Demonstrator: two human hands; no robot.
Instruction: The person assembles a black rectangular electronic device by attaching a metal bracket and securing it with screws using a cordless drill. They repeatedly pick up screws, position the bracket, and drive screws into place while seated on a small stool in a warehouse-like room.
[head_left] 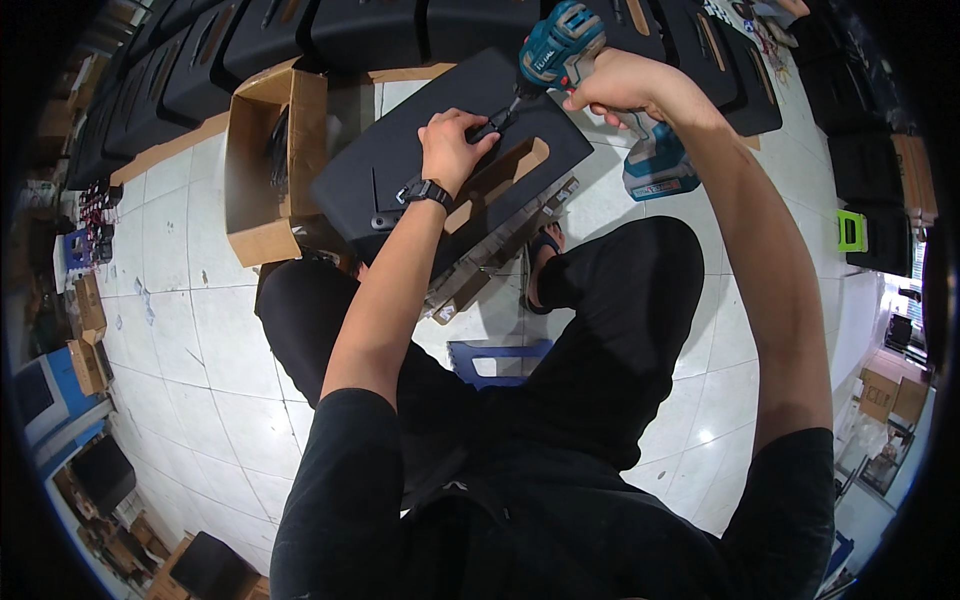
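My right hand (625, 85) is wrapped round the grip of a teal and black cordless drill (563, 45). Its bit points down and left, meeting a small black fitting (485, 129) on the upper face of a black box (360, 165). My left hand (455, 148) pinches that fitting against the box, thumb on one side and fingers on the other. A long slot (500, 180) with a bare brown inside runs along the box near my left wrist. Beside the slot sits a thin black bracket (380, 216). The exact tip of the bit is too small to make out.
An opened cardboard carton (305, 140) with dark contents stands left of the box. Several similar black boxes (365, 32) line the far side. A blue plastic stool (500, 362) is beneath me. At the right are a green stool (851, 231) and stacked cartons (880, 395).
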